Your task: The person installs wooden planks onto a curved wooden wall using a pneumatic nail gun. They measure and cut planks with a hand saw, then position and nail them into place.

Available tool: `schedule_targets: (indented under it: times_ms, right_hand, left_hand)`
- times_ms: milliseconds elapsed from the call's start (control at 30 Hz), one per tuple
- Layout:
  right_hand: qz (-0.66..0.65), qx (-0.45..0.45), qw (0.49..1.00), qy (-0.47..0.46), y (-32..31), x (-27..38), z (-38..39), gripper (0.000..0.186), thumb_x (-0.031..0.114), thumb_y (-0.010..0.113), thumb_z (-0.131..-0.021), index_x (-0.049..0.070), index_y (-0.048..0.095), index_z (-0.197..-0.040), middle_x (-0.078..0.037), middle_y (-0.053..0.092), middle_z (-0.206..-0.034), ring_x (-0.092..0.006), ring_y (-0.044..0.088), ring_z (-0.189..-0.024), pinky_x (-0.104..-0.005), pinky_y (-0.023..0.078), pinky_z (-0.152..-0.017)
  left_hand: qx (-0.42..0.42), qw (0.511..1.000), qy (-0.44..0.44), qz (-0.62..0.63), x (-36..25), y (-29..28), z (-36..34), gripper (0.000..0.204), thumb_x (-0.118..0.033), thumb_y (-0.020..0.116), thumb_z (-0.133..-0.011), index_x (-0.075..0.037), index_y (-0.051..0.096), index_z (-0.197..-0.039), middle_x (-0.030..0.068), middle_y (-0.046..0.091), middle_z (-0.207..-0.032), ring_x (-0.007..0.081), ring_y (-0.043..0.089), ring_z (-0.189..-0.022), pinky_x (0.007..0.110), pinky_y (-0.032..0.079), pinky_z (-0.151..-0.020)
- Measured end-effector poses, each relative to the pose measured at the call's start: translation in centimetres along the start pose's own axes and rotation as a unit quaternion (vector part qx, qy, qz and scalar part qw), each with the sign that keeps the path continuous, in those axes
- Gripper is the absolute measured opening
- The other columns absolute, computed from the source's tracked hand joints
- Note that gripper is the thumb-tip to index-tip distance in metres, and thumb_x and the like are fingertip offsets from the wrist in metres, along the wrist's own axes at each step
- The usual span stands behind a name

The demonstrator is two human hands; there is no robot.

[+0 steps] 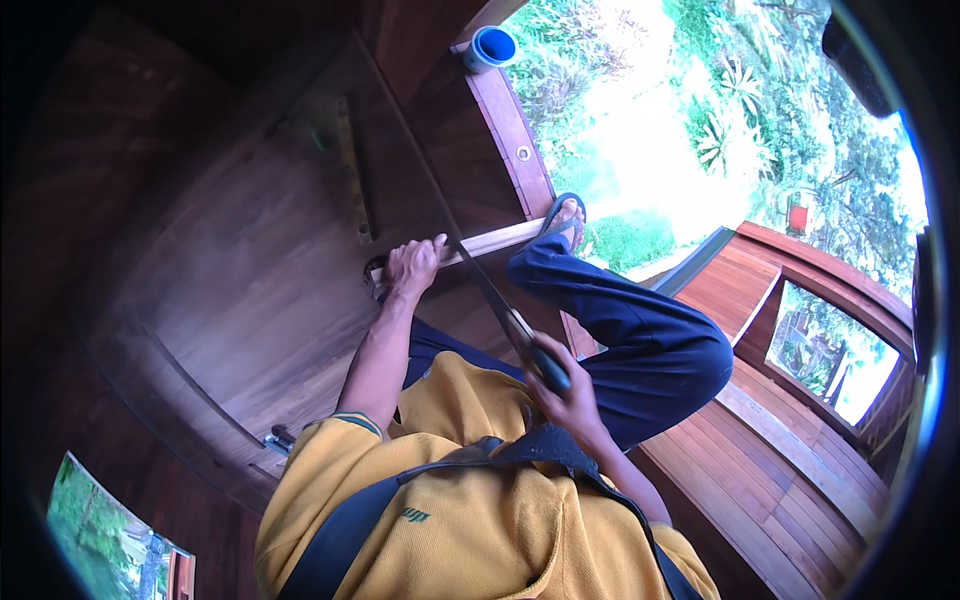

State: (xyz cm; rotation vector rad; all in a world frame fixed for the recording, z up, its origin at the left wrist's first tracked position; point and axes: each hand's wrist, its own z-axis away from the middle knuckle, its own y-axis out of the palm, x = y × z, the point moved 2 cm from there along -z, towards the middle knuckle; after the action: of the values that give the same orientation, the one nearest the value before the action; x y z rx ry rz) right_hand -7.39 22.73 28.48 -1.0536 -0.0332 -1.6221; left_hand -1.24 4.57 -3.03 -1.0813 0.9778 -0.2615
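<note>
- Evidently mid-job: a saw (488,287) lies across a pale wooden strip (508,237), which spans the space between the left hand (412,266) and a sandalled foot (570,215).
- Done so far, by the look of it: the strip is in place and the saw laid over it. Its two sides line up on either side of the blade (430,178), suggesting one unparted piece.
- Left to do, in all likelihood: most or all of the cut. Its depth cannot be told, as no kerf shows clearly.
- The left hand clasps the strip near its left end, knuckles up, thumb near the blade; that arm reaches forward from a yellow sleeve (325,450).
- The right hand (568,398), close to the body, is wrapped around the saw's dark handle (549,368), its forearm (632,488) angling in from the lower right.
- The blade slants away from that fist, up and to the left, well past the strip.
- Whether the foot presses on the strip's far end or merely meets it is unclear.
- Beyond, a narrow bar (353,170) lies left of the blade; a blue cup (492,47) stands on a ledge (508,120).
</note>
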Motion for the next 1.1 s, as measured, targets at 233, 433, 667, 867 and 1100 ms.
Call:
schedule_targets:
  times_ms: [233,433,667,867,1100]
  right_hand:
    - [-0.013,-0.013,0.999,-0.027,2.4,0.1,-8.4,0.050,0.005,0.071,-0.086,0.003,0.057,-0.133,-0.019,0.068,-0.117,-0.0251,0.066,-0.111,-0.0352,0.049,-0.098]
    - [-0.053,-0.049,0.989,-0.130,8.3,-8.1,-13.0,0.053,0.009,0.071,-0.087,0.006,0.054,-0.137,-0.024,0.069,-0.107,-0.0291,0.071,-0.099,-0.0389,0.053,-0.090]
    - [-0.003,0.070,0.997,0.026,-5.0,5.7,2.5,0.053,0.013,0.070,-0.088,0.010,0.051,-0.138,-0.021,0.068,-0.116,-0.0374,0.069,-0.107,-0.0406,0.056,-0.089]
    - [0.018,0.059,0.998,0.000,-2.0,3.2,-5.0,0.052,0.010,0.070,-0.088,0.010,0.054,-0.138,-0.020,0.069,-0.116,-0.0323,0.070,-0.104,-0.0385,0.054,-0.089]
    - [-0.042,-0.055,0.998,0.004,-1.6,-2.3,-3.5,0.050,0.011,0.070,-0.091,0.012,0.054,-0.138,-0.018,0.069,-0.112,-0.0248,0.070,-0.103,-0.0353,0.052,-0.089]
  left_hand:
    - [0.138,0.990,-0.040,-0.010,-1.1,-1.4,0.8,0.049,-0.043,0.042,-0.105,-0.008,0.070,-0.088,0.0203,0.071,-0.084,0.0408,0.069,-0.081,0.055,0.053,-0.075]
    - [0.217,0.973,-0.080,-0.007,-1.9,-2.9,1.2,0.052,-0.042,0.036,-0.106,-0.007,0.072,-0.096,0.0228,0.072,-0.093,0.0443,0.068,-0.093,0.057,0.052,-0.085]
    - [0.159,0.982,-0.099,-0.027,-1.6,-1.6,0.9,0.063,-0.050,0.030,-0.107,-0.009,0.073,-0.086,0.0195,0.072,-0.082,0.0430,0.070,-0.082,0.055,0.054,-0.078]
    - [0.178,0.982,-0.067,-0.011,-1.3,-1.5,0.0,0.061,-0.050,0.030,-0.107,-0.008,0.073,-0.093,0.0201,0.072,-0.086,0.0423,0.070,-0.085,0.055,0.053,-0.079]
    - [0.169,0.986,-0.005,0.002,-6.9,-0.9,-4.2,0.056,-0.047,0.031,-0.108,-0.008,0.068,-0.093,0.0194,0.072,-0.087,0.0415,0.070,-0.087,0.055,0.054,-0.077]
